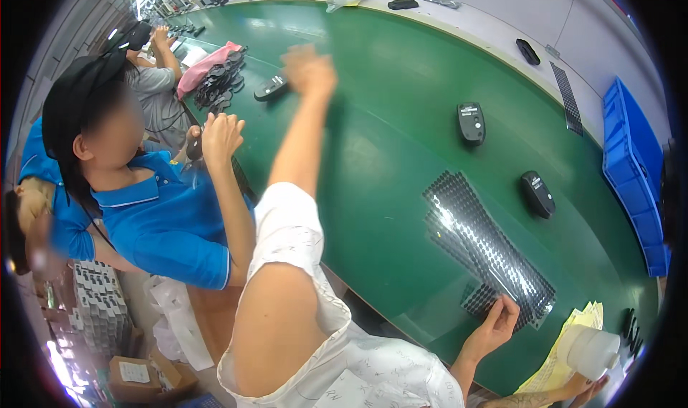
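Observation:
My left arm reaches across the green table to the far left. Smeared by motion, my left hand (309,71) is beside a black computer mouse (271,89) lying underside up; its fingers do not show clearly. Close to me, my right hand (494,323) has its thumb and forefinger together at the near edge of a clear sheet of black dots (494,247). That sheet overlaps other dotted sheets, and glare covers its middle. Beyond the sheets lie two more black mice, one farther off (471,123) and one to the right (537,193), both underside up.
At left, a co-worker in a blue shirt (168,225) handles a dark object. Grey parts (221,82) and a pink cloth (208,67) lie beyond. A blue bin (634,171) stands right. Another person's hand (589,390) is by a white bottle (589,350) at lower right.

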`<action>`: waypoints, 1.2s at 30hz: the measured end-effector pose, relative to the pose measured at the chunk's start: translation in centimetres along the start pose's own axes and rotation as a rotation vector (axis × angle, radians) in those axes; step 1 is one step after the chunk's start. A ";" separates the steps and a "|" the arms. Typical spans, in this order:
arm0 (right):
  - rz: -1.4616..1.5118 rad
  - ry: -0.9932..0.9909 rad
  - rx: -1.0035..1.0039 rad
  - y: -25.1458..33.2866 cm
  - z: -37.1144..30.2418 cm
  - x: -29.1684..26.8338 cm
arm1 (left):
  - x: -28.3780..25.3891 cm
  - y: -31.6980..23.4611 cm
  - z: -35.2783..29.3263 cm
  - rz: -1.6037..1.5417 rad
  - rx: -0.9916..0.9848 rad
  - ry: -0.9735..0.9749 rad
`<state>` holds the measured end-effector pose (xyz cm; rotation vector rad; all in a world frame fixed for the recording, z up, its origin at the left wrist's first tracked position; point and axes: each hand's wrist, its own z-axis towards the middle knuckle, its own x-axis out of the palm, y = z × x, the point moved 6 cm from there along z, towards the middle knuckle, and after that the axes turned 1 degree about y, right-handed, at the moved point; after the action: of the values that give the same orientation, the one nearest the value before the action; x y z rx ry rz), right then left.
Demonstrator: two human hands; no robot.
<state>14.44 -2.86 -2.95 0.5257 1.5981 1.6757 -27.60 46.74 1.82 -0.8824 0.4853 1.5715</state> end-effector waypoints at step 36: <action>0.194 0.138 -0.098 5.3 -1.3 -1.6 | -26.1 -16.4 -35.6 -1.648 0.279 1.501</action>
<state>13.23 -4.64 2.34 0.5396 1.5938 1.9614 -2.31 7.09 2.27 -1.4785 0.6284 -0.8115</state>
